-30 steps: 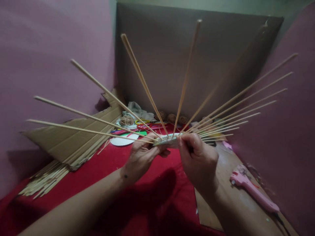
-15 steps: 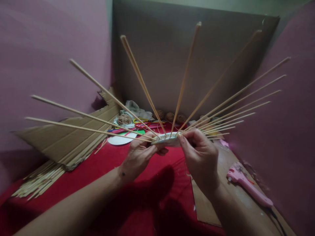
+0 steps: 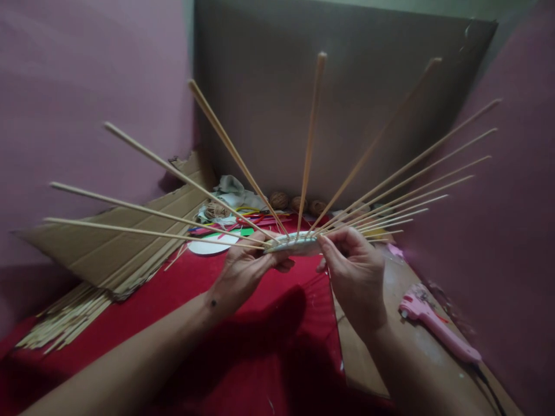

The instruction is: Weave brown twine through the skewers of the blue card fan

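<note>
Between my two hands is a small round white base (image 3: 297,247), seen nearly edge-on. Several thin wooden sticks (image 3: 309,138) fan out from its rim, up, left and right. My left hand (image 3: 247,260) grips the base's left edge, thumb along the near side and fingers partly beneath. At the right edge, my right hand (image 3: 353,266) pinches the rim beside the sticks with thumb and forefinger; whether it also holds a strand there I cannot tell.
A pink glue gun (image 3: 437,326) lies on a cardboard sheet (image 3: 359,358) at right. At left, a bundle of sticks (image 3: 65,318) rests under folded cardboard (image 3: 117,248). Behind are twine balls (image 3: 278,200), a white disc (image 3: 212,244) and scissors on the red cloth (image 3: 182,312).
The upright sticks have swung leftward and the left ones tipped lower, as the base turned slightly in my hands. Both hands keep their hold.
</note>
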`<act>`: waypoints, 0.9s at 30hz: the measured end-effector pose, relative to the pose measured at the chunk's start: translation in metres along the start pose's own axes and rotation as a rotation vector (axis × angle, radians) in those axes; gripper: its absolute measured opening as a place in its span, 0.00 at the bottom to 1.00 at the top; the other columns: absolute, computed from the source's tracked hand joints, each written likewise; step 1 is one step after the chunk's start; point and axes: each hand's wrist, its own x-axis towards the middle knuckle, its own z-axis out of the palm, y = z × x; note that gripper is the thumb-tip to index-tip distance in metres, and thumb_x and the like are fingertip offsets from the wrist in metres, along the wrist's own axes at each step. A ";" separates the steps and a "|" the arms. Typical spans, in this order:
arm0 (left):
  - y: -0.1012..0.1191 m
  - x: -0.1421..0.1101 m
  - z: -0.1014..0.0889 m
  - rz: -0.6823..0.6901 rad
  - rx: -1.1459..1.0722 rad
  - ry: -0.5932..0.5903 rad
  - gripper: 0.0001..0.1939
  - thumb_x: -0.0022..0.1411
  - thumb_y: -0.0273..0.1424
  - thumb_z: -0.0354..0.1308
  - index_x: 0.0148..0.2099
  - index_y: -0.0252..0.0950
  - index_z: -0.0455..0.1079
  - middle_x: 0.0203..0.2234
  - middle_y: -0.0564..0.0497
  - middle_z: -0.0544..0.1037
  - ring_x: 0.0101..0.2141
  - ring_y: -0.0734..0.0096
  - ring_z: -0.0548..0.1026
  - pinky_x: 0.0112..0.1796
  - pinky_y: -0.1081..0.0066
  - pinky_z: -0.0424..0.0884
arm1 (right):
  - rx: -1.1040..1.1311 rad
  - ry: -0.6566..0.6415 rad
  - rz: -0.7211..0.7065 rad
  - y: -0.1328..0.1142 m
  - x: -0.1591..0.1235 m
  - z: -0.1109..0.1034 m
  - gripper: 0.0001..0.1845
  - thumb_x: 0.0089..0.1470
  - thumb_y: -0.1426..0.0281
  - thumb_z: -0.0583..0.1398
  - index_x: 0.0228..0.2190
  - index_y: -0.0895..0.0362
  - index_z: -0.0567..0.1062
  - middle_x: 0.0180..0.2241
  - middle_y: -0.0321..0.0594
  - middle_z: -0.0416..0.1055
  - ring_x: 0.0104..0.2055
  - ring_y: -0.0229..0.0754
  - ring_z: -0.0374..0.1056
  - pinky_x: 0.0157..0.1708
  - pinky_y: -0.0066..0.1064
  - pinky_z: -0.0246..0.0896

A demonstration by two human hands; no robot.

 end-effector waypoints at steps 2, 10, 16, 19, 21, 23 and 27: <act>0.000 0.000 0.000 -0.008 0.017 0.002 0.08 0.55 0.31 0.60 0.38 0.34 0.69 0.25 0.50 0.78 0.27 0.68 0.77 0.32 0.70 0.75 | 0.017 -0.004 0.000 0.001 -0.001 -0.001 0.05 0.50 0.71 0.60 0.24 0.57 0.69 0.19 0.30 0.66 0.18 0.31 0.62 0.18 0.24 0.57; 0.006 0.002 0.000 -0.036 0.118 0.010 0.09 0.55 0.35 0.59 0.36 0.35 0.74 0.30 0.49 0.79 0.32 0.66 0.78 0.36 0.68 0.74 | 0.100 -0.031 0.026 0.011 0.000 -0.002 0.06 0.49 0.72 0.60 0.23 0.57 0.68 0.18 0.28 0.65 0.19 0.31 0.64 0.20 0.23 0.60; 0.009 0.003 0.000 -0.063 0.119 0.036 0.10 0.57 0.35 0.56 0.35 0.35 0.76 0.27 0.49 0.80 0.32 0.64 0.78 0.39 0.68 0.75 | 0.074 -0.027 0.024 0.018 0.001 0.003 0.05 0.50 0.69 0.60 0.26 0.57 0.70 0.20 0.31 0.67 0.22 0.33 0.65 0.23 0.26 0.60; 0.005 0.004 -0.001 -0.070 0.041 0.078 0.15 0.58 0.38 0.56 0.42 0.33 0.73 0.28 0.48 0.81 0.30 0.65 0.79 0.38 0.67 0.75 | 0.056 -0.003 0.022 0.022 0.004 0.001 0.06 0.51 0.67 0.59 0.27 0.57 0.71 0.22 0.32 0.68 0.23 0.35 0.65 0.25 0.27 0.61; 0.002 0.005 -0.002 -0.090 -0.002 0.084 0.16 0.57 0.38 0.57 0.42 0.31 0.72 0.29 0.46 0.81 0.29 0.65 0.79 0.37 0.67 0.75 | 0.015 0.040 0.017 0.023 0.006 -0.001 0.06 0.51 0.67 0.58 0.27 0.56 0.71 0.22 0.33 0.68 0.24 0.34 0.65 0.25 0.27 0.60; 0.000 0.007 -0.004 -0.103 -0.046 0.080 0.14 0.57 0.37 0.58 0.41 0.31 0.73 0.28 0.46 0.80 0.28 0.65 0.79 0.36 0.68 0.76 | -0.035 0.083 0.011 0.025 0.008 -0.004 0.06 0.51 0.67 0.58 0.26 0.56 0.71 0.22 0.32 0.67 0.22 0.34 0.63 0.24 0.26 0.59; -0.006 0.011 -0.007 -0.111 -0.179 0.058 0.12 0.56 0.35 0.59 0.38 0.31 0.73 0.27 0.46 0.80 0.27 0.65 0.79 0.35 0.67 0.76 | -0.104 0.123 0.025 0.026 0.010 -0.010 0.06 0.50 0.68 0.58 0.24 0.56 0.70 0.20 0.32 0.66 0.22 0.33 0.61 0.22 0.25 0.56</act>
